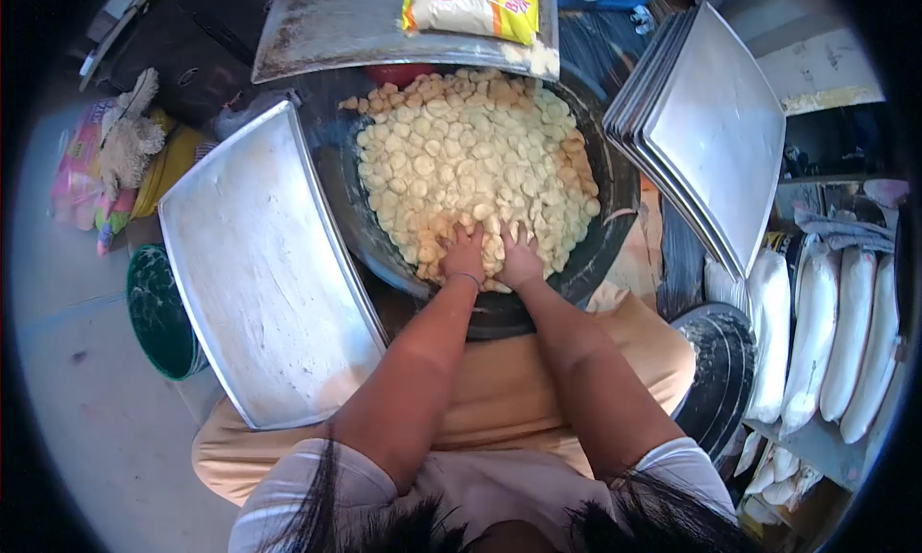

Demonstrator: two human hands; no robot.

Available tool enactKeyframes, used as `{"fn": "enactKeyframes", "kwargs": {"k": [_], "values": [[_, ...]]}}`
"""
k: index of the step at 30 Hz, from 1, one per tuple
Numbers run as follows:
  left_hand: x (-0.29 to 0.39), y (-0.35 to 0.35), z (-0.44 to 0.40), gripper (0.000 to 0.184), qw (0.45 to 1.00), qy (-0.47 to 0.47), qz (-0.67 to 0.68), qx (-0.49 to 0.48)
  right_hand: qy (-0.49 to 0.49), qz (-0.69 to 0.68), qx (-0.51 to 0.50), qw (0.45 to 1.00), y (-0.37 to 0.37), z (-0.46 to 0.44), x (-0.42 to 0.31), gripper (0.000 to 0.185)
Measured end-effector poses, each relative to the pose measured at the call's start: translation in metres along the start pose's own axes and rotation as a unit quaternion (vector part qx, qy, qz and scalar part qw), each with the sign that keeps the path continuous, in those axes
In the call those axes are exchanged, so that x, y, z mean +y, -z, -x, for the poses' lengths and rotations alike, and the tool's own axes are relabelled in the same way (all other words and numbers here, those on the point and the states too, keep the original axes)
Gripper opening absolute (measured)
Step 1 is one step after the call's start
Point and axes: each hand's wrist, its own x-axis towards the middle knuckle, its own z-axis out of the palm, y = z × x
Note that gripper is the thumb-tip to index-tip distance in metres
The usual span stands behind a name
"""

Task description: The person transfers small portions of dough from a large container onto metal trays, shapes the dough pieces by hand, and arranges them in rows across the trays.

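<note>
A large black tub (619, 193) in front of my crossed legs is heaped with small, round, pale dough pieces (461, 159). Some along the back and right edge look browner. My left hand (463, 255), with a thin band at its wrist, lies on the near part of the heap with its fingers spread. Close beside it, my right hand (520, 259) rests on the pieces too, fingers apart and pointing away from me. A few pieces show between the two hands. Both sets of fingertips are partly sunk among the pieces, so what lies under them is hidden.
A metal tray (269, 275) leans at my left, near a green bucket (158, 313). Another tray (331, 25) behind the tub bears a yellow-and-white bag (471, 6). Stacked trays (720, 121) stand right, above a black basin (735, 361) and long white packs (812, 337).
</note>
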Motion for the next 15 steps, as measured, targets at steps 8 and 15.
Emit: {"fn": "enactKeyframes", "kwargs": {"k": [8,15], "values": [[0.028,0.047,-0.021,0.055,0.941,-0.099,0.308,0.1,0.073,-0.307,-0.014,0.949,0.101,-0.002,0.011,0.084],[-0.025,0.196,0.089,0.06,0.829,-0.235,0.461,0.212,0.291,-0.366,0.043,0.883,0.221,0.053,-0.078,0.075]]}}
